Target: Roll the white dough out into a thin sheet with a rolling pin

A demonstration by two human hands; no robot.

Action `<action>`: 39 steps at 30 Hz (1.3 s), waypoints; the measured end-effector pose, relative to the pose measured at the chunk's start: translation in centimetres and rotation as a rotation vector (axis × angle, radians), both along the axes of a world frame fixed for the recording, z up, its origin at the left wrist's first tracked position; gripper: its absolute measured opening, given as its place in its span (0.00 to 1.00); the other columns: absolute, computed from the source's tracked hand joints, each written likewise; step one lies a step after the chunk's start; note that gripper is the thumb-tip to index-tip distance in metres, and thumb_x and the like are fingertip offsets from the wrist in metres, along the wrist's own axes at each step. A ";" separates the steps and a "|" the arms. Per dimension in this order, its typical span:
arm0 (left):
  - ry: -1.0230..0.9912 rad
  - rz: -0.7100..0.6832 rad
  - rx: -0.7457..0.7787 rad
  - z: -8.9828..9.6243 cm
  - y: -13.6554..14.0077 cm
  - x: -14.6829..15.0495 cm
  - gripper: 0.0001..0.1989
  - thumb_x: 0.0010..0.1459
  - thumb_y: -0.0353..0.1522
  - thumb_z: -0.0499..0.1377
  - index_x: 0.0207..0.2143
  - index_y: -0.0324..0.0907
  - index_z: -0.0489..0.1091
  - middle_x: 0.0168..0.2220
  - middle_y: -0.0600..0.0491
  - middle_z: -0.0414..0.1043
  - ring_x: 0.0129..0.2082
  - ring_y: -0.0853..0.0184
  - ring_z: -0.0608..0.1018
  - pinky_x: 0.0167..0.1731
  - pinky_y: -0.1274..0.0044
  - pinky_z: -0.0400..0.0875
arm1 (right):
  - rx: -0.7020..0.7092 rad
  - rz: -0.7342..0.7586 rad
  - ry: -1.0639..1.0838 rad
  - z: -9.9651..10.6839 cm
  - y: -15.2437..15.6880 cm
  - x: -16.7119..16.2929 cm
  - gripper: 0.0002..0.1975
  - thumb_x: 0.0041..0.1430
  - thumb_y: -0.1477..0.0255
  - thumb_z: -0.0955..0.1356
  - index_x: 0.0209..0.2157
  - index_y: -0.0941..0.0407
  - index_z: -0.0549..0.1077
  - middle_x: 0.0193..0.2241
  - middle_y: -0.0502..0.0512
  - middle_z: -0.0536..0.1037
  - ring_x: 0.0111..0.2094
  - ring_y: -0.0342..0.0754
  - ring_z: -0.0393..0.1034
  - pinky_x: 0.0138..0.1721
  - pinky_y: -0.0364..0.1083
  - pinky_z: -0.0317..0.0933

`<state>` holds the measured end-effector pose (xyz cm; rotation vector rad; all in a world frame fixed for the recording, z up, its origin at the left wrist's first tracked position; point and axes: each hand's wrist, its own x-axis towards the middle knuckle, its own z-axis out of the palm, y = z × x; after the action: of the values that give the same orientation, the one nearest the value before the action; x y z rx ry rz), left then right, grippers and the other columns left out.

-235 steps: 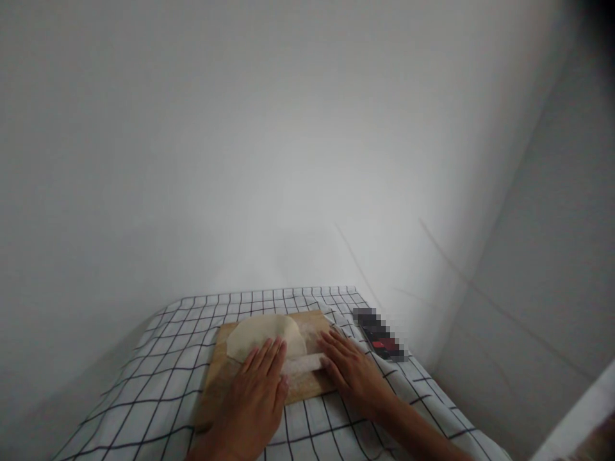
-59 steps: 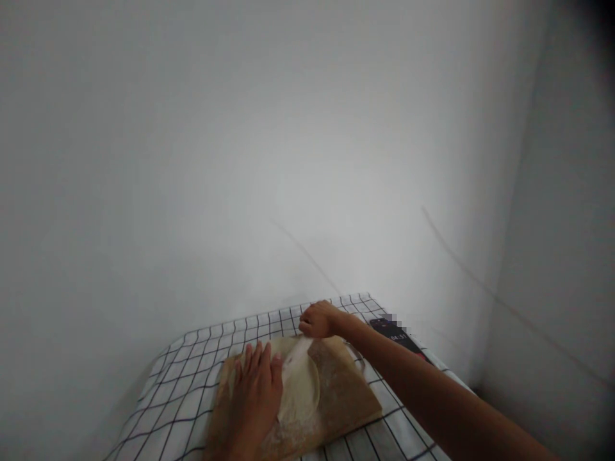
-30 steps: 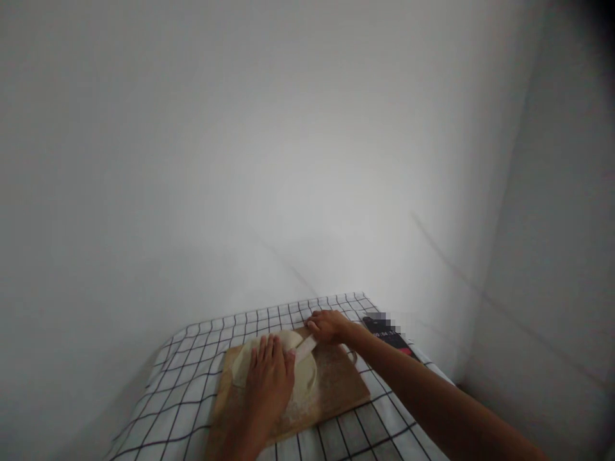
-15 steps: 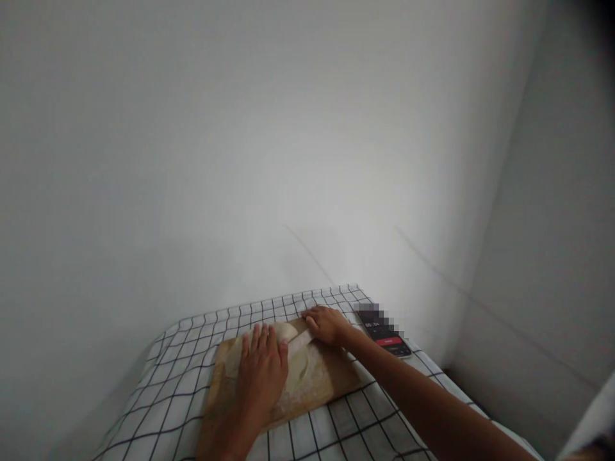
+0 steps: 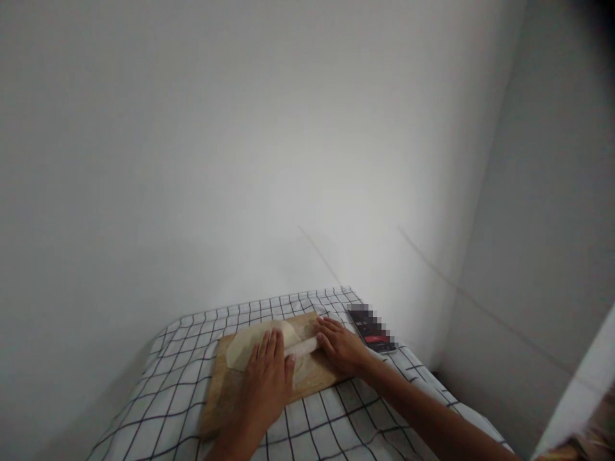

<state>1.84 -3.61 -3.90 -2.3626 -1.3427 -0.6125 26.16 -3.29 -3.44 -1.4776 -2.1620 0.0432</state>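
A pale rolling pin (image 5: 302,348) lies across a sheet of dough (image 5: 243,349) on a wooden board (image 5: 216,403). My left hand (image 5: 270,374) rests palm down over the pin's left part, with fingers stretched forward above the dough; that end of the pin is hidden beneath it. Over the pin's right end lies my right hand (image 5: 340,346), its fingers extended toward the board's far right corner. The dough is flat and spreads mostly beyond the pin and to the left.
A checked cloth (image 5: 166,365) covers the table under the board. Right of the board lies a phone (image 5: 377,339) with a lit timer screen, partly pixelated. A white wall (image 5: 288,160) stands close behind the table, and another wall (image 5: 542,243) rises to the right.
Both hands and the rolling pin have moved back toward me across the dough. More of the dough's far side now shows beyond the pin. The view has shifted slightly.
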 end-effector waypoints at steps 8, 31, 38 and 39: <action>-0.021 0.082 -0.029 0.6 2.9 0.1 0.28 0.72 0.40 0.46 0.63 0.31 0.66 0.65 0.33 0.66 0.67 0.46 0.66 0.63 0.54 0.64 | -0.067 -0.023 -0.144 2.2 6.8 -2.1 0.26 0.74 0.67 0.53 0.61 0.60 0.72 0.63 0.63 0.72 0.66 0.53 0.62 0.67 0.54 0.52; 0.086 -0.005 0.012 0.6 0.1 0.7 0.35 0.71 0.46 0.44 0.68 0.28 0.59 0.71 0.34 0.54 0.71 0.43 0.58 0.64 0.47 0.59 | 0.006 -0.015 -0.058 0.5 3.2 -0.1 0.27 0.76 0.65 0.52 0.63 0.58 0.70 0.65 0.60 0.69 0.69 0.54 0.56 0.70 0.56 0.49; 0.125 -0.122 0.013 -0.9 -4.0 0.1 0.35 0.70 0.46 0.46 0.72 0.36 0.52 0.72 0.40 0.52 0.70 0.46 0.60 0.64 0.46 0.59 | 0.052 -0.011 -0.011 -1.9 -2.3 1.6 0.26 0.76 0.60 0.55 0.68 0.51 0.64 0.70 0.57 0.61 0.73 0.60 0.45 0.69 0.65 0.51; 0.131 -0.140 0.009 -1.1 -4.4 0.1 0.36 0.70 0.48 0.47 0.72 0.36 0.51 0.72 0.40 0.52 0.70 0.46 0.61 0.63 0.46 0.60 | 0.055 -0.017 -0.011 -2.2 -3.0 1.8 0.26 0.76 0.59 0.56 0.69 0.49 0.62 0.71 0.56 0.59 0.73 0.61 0.43 0.69 0.66 0.52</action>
<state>1.91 -8.02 -5.00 -2.4576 -1.1242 -0.4907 27.97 -6.29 -5.59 -1.4683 -2.1411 -0.0304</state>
